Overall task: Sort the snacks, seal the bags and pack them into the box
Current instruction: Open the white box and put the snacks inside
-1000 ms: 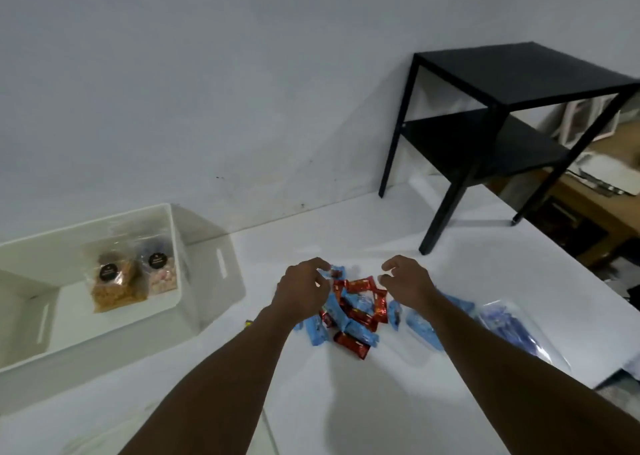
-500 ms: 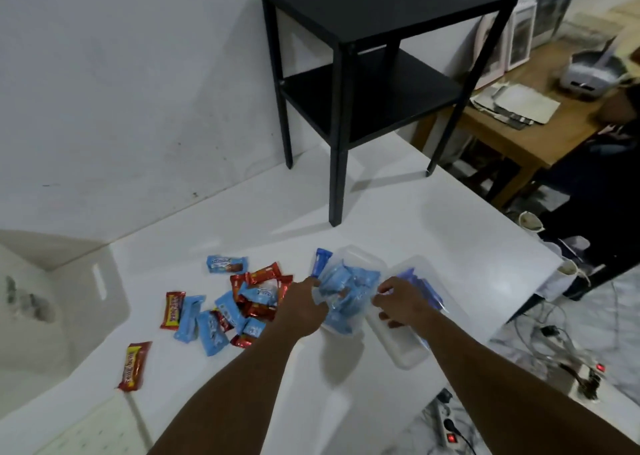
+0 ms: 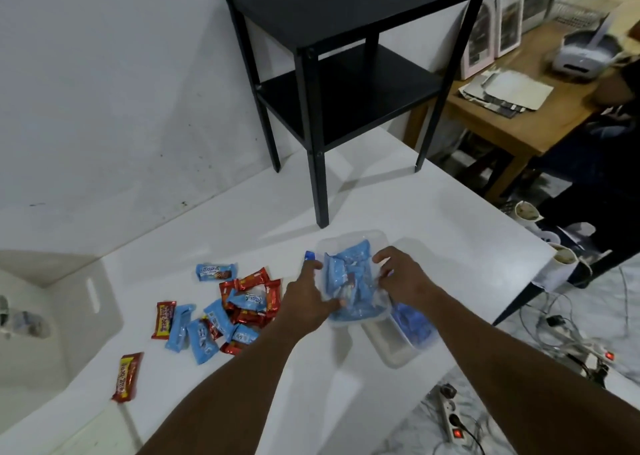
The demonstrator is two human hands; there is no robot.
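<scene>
A clear plastic bag [image 3: 351, 281] filled with blue snack packets lies on the white table [image 3: 450, 232]. My left hand [image 3: 308, 298] holds its left side, thumb on the bag. My right hand [image 3: 401, 278] grips its right edge. Under and right of it lies a second clear bag [image 3: 412, 330] with blue packets. A pile of loose red and blue snack packets [image 3: 228, 312] sits to the left. One red packet [image 3: 126, 376] lies apart near the front. The white box [image 3: 86, 302] stands at the far left, with bagged snacks barely visible inside.
A black two-shelf side table [image 3: 346, 73] stands on the white table at the back. To the right the table edge drops to a floor with power strips [image 3: 450, 416] and cables. A wooden desk [image 3: 512, 108] with papers lies beyond.
My view swung right, away from the box. Both hands left the loose pile and took hold of the clear bag of blue packets, which now lies flatter between them.
</scene>
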